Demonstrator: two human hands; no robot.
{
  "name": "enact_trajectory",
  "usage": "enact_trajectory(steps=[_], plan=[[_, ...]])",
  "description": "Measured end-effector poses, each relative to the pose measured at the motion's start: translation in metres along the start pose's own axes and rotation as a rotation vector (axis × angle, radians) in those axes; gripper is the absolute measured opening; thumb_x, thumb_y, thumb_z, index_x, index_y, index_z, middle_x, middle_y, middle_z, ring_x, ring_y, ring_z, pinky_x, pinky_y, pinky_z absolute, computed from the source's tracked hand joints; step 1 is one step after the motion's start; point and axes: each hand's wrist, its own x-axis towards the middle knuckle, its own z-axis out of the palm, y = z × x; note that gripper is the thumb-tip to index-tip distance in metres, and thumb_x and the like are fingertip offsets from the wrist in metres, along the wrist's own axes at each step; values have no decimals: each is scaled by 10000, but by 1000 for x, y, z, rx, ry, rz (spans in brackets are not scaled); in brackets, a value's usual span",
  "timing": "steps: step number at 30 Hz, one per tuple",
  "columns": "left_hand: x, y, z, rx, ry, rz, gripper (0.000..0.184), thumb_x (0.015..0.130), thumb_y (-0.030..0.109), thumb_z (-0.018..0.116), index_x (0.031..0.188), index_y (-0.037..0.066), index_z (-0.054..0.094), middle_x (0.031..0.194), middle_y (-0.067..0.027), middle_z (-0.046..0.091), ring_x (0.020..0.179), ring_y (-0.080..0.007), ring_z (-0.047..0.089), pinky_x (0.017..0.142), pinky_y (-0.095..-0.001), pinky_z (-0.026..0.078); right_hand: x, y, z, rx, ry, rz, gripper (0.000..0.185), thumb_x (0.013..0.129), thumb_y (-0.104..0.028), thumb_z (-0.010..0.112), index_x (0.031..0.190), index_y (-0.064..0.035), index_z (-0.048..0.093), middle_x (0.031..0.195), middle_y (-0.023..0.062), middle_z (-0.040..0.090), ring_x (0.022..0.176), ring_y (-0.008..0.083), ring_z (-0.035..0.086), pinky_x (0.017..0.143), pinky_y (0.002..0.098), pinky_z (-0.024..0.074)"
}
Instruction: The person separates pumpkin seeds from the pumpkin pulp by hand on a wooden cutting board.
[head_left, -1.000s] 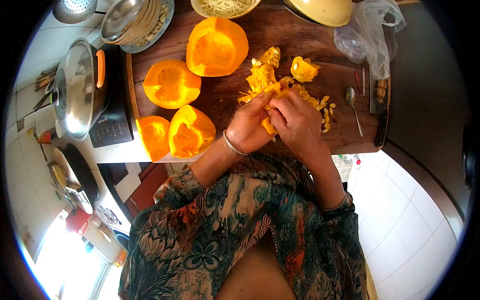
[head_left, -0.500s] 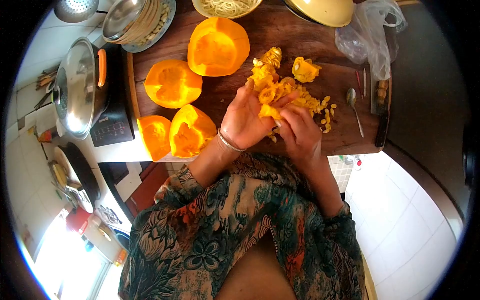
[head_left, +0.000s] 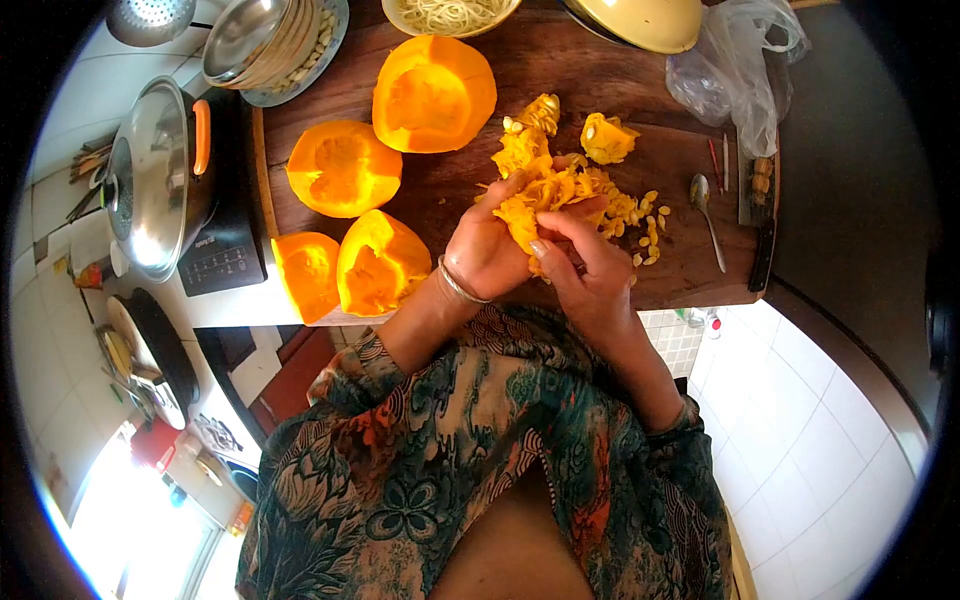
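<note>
In my left hand [head_left: 483, 252], palm up with the thumb raised, lies a stringy clump of pumpkin pulp [head_left: 518, 218]. My right hand [head_left: 594, 272] pinches the near side of the same clump between thumb and fingers. More pulp [head_left: 522, 152] is heaped on the wooden board just beyond my hands, which partly hide it. Loose pumpkin seeds [head_left: 654, 238] are scattered to the right of the heap. A separate pulp chunk [head_left: 608, 138] rests farther back. Hollowed pumpkin pieces stand on the left, including a large one [head_left: 435, 95] and a smaller one [head_left: 344, 168].
A spoon [head_left: 708, 222] and a knife [head_left: 763, 255] lie at the right. Behind them is a crumpled plastic bag [head_left: 745, 70]. A bowl of noodles [head_left: 450, 15] sits at the back. On the left, a lidded pan [head_left: 152, 180] stands on an induction cooker [head_left: 222, 252].
My right hand has shifted slightly left and its fingers now press into the pulp. The clump between my hands looks larger and sits more over my left fingers.
</note>
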Motion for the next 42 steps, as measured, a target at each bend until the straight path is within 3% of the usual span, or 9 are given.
enact_trajectory(steps=[6,12,19,21,27,28,31,34,42], plan=[[2,1,-13,-171,19,81,503,952,372,363,1330,41,362,1340,-202,410,1240,-319,400,1064,-441,278,8,6,-15,-140,92,-124,206,835,-25,574,1039,0,570,905,161,619,806,289,632,684,340,506],[4,0,-2,-21,59,60,507,949,409,365,1301,44,392,1309,-166,450,1221,-306,420,1054,-433,288,3,5,-15,-123,31,-123,231,810,-12,583,1041,-3,565,887,163,600,804,308,616,699,351,497],[-4,-21,-8,384,145,129,341,952,267,390,1222,68,449,1146,-65,537,1050,-163,510,908,-317,407,1,6,-5,-240,7,-109,219,815,-84,598,1022,-12,577,915,171,602,828,322,609,725,368,491],[-4,-23,-22,356,123,122,424,931,293,453,1263,33,418,1205,-118,525,1105,-224,511,969,-365,391,-2,9,-7,-243,5,-117,203,817,-79,597,1004,0,585,931,171,608,837,321,609,731,366,491],[-24,-15,-3,390,112,201,427,911,181,493,1292,27,378,1217,-115,510,1115,-232,506,970,-387,396,-7,2,-10,-120,34,-213,237,821,-28,595,1052,18,568,940,159,611,759,245,608,668,304,489],[-29,-13,1,406,137,220,425,907,164,493,1290,23,377,1223,-122,504,1066,-224,536,881,-359,463,-8,2,-11,-129,22,-217,232,825,-23,582,1052,21,567,935,156,607,763,241,605,672,312,488],[-43,-7,-3,552,155,175,410,904,148,492,1278,17,387,1179,-122,536,946,-204,587,738,-307,507,-9,1,-14,-173,34,-260,227,825,-9,562,1050,24,565,920,154,604,765,239,600,679,313,485],[-51,-5,-8,683,217,123,381,907,125,478,1261,9,401,1104,-111,576,816,-186,611,612,-270,498,-14,3,-18,-151,29,-205,216,827,1,545,1041,22,570,909,151,601,770,240,598,688,316,483],[-61,18,-30,1033,594,453,398,897,62,467,1286,22,395,1058,-123,578,802,-188,615,585,-250,486,-41,26,-34,-134,88,-60,200,824,-8,557,1020,9,593,905,132,604,765,215,593,697,296,477]])
